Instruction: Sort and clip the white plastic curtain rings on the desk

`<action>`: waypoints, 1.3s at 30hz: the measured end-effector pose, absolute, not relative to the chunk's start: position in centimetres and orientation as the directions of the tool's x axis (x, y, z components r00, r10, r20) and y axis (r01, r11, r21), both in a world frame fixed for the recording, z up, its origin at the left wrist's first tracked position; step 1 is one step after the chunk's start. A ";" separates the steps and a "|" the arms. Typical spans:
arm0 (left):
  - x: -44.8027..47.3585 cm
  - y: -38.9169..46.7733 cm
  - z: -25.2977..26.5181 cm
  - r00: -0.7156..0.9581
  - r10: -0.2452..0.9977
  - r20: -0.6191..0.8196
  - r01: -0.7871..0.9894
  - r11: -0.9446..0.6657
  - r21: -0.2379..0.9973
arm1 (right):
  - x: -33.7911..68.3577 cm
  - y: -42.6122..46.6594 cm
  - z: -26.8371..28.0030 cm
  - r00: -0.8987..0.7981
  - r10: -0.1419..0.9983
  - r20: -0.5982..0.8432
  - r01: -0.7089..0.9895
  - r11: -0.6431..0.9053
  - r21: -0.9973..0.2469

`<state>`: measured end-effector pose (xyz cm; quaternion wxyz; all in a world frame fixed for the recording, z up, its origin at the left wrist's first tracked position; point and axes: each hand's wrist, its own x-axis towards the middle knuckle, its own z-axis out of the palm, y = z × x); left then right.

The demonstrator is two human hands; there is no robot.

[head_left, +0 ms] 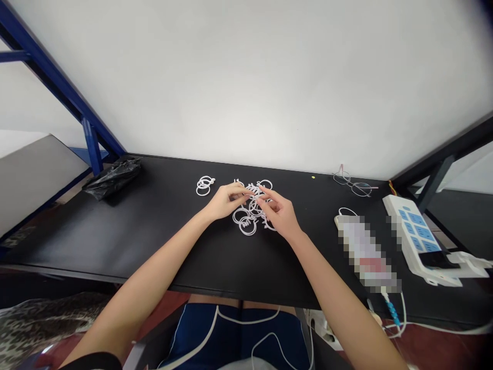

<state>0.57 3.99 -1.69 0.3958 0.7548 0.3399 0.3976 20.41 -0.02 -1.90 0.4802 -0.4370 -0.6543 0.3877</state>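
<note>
A loose pile of white rings (247, 226) with small ridged tabs, like curtain rings, lies on the black desk (154, 221). Over the pile's far part, my left hand (228, 200) reaches in from the left, thumb and fingers pinched at a white ring. My right hand (281, 210) meets it from the right, its thumb and index finger closed on a ring at the same spot. The fingertips nearly touch, and they partly hide what lies between them. Left of the hands, a smaller group of white rings (203, 186) rests apart.
A black plastic bag (113, 179) lies at the far left. On the right are eyeglasses (352, 184), a blurred-out phone (365, 252) on a charging cable (392, 311), and a white power strip (412, 231). A white wall (246, 92) rises behind the desk; blue metal bars (57, 72) stand left.
</note>
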 end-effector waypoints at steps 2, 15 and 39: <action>0.7 3.8 -1.6 0.461 0.826 0.325 0.185 -0.448 0.875 | 20.5 0.0 -1.8 -0.153 0.948 0.279 0.196 0.305 -0.932; 1.3 3.5 -1.6 0.486 0.837 0.251 0.069 -0.323 0.944 | 20.3 0.0 -1.6 -0.070 0.950 0.304 0.166 0.311 -0.936; 3.5 1.3 -1.2 0.331 0.914 0.233 0.141 -0.292 0.946 | 18.6 -0.9 -1.4 -0.044 0.955 0.294 0.039 0.295 -0.955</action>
